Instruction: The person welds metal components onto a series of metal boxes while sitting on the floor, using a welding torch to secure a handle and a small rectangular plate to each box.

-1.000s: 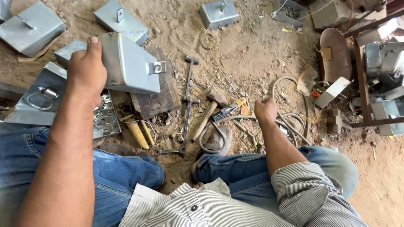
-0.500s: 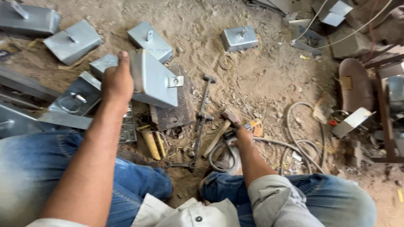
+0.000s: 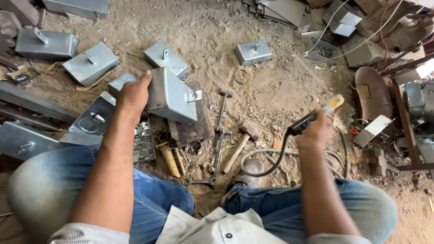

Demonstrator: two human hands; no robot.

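Observation:
My left hand [image 3: 133,93] grips the edge of a grey sheet-metal box [image 3: 174,97] with a small tab on its side, holding it tilted over a dark steel block [image 3: 192,124] on the sandy ground. My right hand [image 3: 316,131] is raised above the ground and closed around a welding electrode holder [image 3: 316,115] with a wooden-coloured tip; its thick cable [image 3: 271,162] loops down toward my knee. A wooden-handled hammer [image 3: 242,140] and a long metal bar tool [image 3: 219,131] lie on the ground between my two hands.
Several more grey metal boxes [image 3: 88,63] lie scattered at the upper left and centre [image 3: 253,52]. Flat metal pieces [image 3: 90,122] sit by my left knee. Scrap metal, wires and a rusty frame [image 3: 407,113] crowd the right side.
My right hand has lifted off the ground with the electrode holder in it, moving up and to the right. The left hand keeps its hold on the box.

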